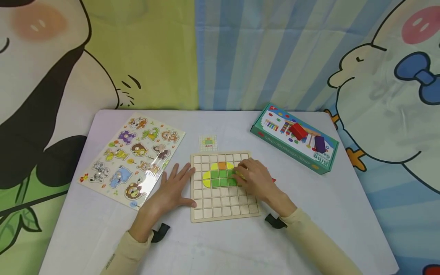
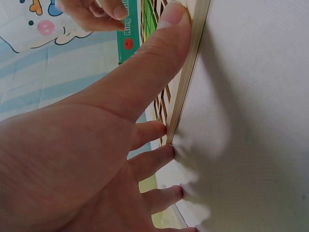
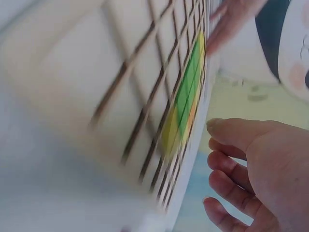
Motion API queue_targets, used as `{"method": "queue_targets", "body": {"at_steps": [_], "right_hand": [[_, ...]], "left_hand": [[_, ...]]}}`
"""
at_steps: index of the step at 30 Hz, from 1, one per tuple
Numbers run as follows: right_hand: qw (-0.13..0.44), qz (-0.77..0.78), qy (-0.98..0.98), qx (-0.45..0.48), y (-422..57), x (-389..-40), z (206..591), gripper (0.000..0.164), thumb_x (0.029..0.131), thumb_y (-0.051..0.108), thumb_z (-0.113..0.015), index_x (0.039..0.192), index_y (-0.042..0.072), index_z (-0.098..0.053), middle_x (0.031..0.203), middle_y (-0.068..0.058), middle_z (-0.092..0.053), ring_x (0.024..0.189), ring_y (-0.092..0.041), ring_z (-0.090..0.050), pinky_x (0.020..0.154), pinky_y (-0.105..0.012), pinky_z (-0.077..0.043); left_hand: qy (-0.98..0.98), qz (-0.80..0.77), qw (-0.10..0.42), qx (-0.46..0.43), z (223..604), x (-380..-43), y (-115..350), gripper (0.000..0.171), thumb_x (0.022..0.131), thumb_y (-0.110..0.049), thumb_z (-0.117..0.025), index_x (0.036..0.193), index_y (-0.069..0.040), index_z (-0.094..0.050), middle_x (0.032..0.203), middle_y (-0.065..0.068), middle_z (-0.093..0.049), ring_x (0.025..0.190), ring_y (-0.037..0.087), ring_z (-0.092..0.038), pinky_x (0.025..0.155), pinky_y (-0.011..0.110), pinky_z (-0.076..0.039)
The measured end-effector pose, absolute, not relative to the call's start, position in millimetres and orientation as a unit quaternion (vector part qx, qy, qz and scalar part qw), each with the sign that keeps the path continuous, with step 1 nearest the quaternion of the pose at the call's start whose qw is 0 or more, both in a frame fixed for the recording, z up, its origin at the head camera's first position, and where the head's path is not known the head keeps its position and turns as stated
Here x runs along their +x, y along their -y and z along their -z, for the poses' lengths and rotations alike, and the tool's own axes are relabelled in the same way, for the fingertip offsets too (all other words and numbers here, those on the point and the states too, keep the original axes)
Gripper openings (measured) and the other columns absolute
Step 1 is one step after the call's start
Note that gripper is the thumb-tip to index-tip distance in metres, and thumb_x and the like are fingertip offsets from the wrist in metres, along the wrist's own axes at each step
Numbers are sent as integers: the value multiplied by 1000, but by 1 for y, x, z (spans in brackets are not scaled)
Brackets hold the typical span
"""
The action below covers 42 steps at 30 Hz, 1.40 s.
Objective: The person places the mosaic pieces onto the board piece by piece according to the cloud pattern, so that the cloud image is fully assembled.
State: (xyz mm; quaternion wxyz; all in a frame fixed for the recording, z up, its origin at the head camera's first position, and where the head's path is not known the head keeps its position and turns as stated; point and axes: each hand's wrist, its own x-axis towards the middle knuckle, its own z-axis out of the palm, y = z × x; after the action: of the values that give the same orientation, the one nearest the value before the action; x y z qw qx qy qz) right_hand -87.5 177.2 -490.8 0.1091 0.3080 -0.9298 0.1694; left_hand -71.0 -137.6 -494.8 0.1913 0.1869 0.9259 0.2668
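Note:
A wooden grid board [image 1: 214,214] lies on the table between both hands. Set into its squares are green tiles [image 1: 220,182], an orange tile [image 1: 222,165] and rounded yellow pieces [image 1: 206,179]. My left hand [image 1: 170,191] has its fingers spread at the board's left side, and its thumb rests on the board's edge [image 2: 186,72]. Over the right part of the pattern is my right hand [image 1: 256,178], loosely bent, its fingertips by the yellow pieces there. In the right wrist view nothing shows between that hand's [image 3: 260,164] thumb and fingers. Part of the board is hidden beneath it.
A small pattern card [image 1: 203,147] lies behind the board. At left is an animal picture board [image 1: 130,160] with a glossy surface. A green box [image 1: 292,152] at back right carries a red block [image 1: 298,131] and a purple block [image 1: 319,144]. Red pieces [image 1: 274,180] peek out past the right hand.

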Motion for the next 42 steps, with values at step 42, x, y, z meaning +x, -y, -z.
{"method": "queue_targets", "body": {"at_steps": [42], "right_hand": [[127,-140,968,164,-294,-46,510,30,75,27,-91,93,7,-79,89,-8,-70,83,-24,-63,69,-40,-58]], "left_hand": [[-927,-266,184,188,494,-71,137,117,67,-40,-91,161,-9,-28,170,16,-15,154,51,-3,114,81,0]]}}
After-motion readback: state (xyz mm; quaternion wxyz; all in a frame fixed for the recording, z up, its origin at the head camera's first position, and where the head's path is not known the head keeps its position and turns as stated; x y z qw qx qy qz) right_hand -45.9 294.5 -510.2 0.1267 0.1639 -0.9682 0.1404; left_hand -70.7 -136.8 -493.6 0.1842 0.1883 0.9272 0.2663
